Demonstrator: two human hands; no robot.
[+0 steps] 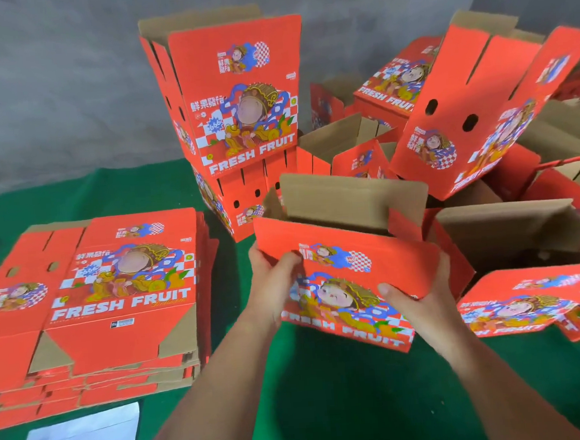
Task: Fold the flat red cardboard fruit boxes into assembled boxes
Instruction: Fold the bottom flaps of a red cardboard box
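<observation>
Both hands held a half-folded red box (pixel 348 284) over the green cloth (pixel 328 389)

The left hand (pixel 274 282) gripped its left edge and the right hand (pixel 421 300) its right edge, thumbs on the printed face reading "FRESH FRUIT", partly blurred. The flat stack (pixel 92 302) at left and the upright box (pixel 235 96) behind bore the same words; smaller print was unreadable, and the pile (pixel 479 103) at right was cut off by the frame

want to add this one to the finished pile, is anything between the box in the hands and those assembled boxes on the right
Nothing visible. The open red cardboard box, gripped by the left hand and right hand, sits right beside the heap of assembled red boxes, with no gap-filling object between.
</observation>
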